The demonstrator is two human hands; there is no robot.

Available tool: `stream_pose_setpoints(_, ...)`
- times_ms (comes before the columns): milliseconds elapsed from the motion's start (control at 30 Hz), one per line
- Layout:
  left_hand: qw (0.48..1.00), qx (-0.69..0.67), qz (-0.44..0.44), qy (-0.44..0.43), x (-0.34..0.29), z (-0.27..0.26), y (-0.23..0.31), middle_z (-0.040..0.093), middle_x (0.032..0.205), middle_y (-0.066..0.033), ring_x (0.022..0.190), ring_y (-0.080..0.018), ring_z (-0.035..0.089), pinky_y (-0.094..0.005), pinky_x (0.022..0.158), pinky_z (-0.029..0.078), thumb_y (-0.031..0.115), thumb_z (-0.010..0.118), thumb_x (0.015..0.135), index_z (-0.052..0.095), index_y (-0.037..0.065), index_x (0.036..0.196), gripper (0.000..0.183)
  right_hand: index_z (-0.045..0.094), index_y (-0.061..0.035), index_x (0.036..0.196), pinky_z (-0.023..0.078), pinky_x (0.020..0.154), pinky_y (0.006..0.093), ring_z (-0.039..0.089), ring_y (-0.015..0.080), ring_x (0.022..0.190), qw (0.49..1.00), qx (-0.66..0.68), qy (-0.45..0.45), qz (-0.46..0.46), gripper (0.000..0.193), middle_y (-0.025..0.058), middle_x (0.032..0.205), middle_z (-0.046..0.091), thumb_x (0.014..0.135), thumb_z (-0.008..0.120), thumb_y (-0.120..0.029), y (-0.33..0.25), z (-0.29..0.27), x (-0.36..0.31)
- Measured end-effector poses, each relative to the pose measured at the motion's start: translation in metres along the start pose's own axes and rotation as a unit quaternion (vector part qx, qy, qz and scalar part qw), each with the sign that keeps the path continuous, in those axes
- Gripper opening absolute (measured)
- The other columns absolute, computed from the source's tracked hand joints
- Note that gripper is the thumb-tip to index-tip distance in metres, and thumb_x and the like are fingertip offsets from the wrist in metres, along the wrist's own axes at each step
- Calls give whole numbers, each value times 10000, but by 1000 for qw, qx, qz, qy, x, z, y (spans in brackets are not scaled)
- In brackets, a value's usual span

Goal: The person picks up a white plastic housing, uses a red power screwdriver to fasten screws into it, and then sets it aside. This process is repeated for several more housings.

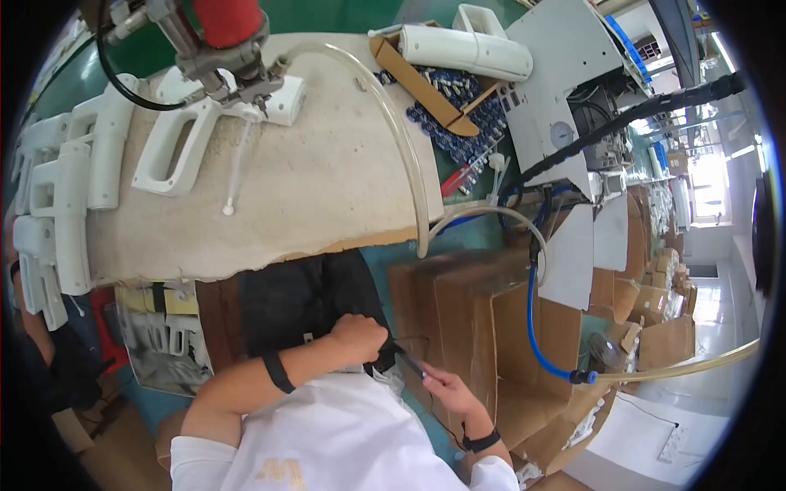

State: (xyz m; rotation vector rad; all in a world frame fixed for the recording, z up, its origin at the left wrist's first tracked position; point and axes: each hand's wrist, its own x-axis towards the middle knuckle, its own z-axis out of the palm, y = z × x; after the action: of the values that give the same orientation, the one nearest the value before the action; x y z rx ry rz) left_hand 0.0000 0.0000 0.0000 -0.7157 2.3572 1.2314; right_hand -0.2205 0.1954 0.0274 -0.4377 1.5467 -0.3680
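Observation:
My left hand is closed in a fist above my dark trousers, in front of the bench edge. Whatever its fingers hold is hidden from this side. To its right, my right hand pinches a thin dark flat object, seen nearly edge-on, so its kind is unclear. A thin dark cord hangs below that hand. On the bench beyond lie a white plastic housing with a long handle loop and a slim white stick-like part.
The pale bench board has a ragged front edge. Overhead left hangs a metal dispensing head. White housings are stacked at left. Cardboard boxes stand right, near a blue hose and a machine cabinet. Another person's arm shows far left.

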Motion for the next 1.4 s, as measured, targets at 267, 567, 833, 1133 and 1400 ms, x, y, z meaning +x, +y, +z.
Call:
stream_pose_setpoints(267,994,-43,82,50,8,-1,19,697,903,-201,868,-379,689,-479,707,556,87,618,772,675,31,910,159,599,-42,1223,480,885,406,590,337,1012,855,-362,245,-281,571,180,1107,617,761,801,-310,12,67,26)
stream_pose_setpoints(567,994,-48,86,45,7,-4,9,694,931,-221,900,-389,682,-480,731,557,61,642,730,684,10,911,192,556,-26,1165,485,896,397,598,251,1062,925,-146,84,-340,588,156,1149,609,692,858,-202,33,30,49)
stream_pose_setpoints(833,988,-51,137,58,-1,-4,7,689,903,-236,869,-414,676,-504,719,549,60,601,733,678,5,899,190,612,-40,1055,537,808,416,638,337,974,842,-405,256,-247,473,145,989,643,712,819,-291,-37,68,81)
stream_pose_setpoints(1133,854,-115,-131,490,-251,-188,-45,645,694,-92,624,-231,617,-353,617,504,258,752,768,691,79,918,242,593,24,1135,506,870,341,642,244,972,619,-174,179,-744,468,133,1061,641,714,789,-30,-318,150,-24)
stream_pose_setpoints(1400,851,159,-115,488,-136,-300,-142,689,950,-150,928,-301,654,-440,861,484,432,791,621,680,88,1004,528,591,-3,1134,472,732,247,588,86,789,716,55,67,-693,329,28,894,649,835,718,-52,-480,221,-4)
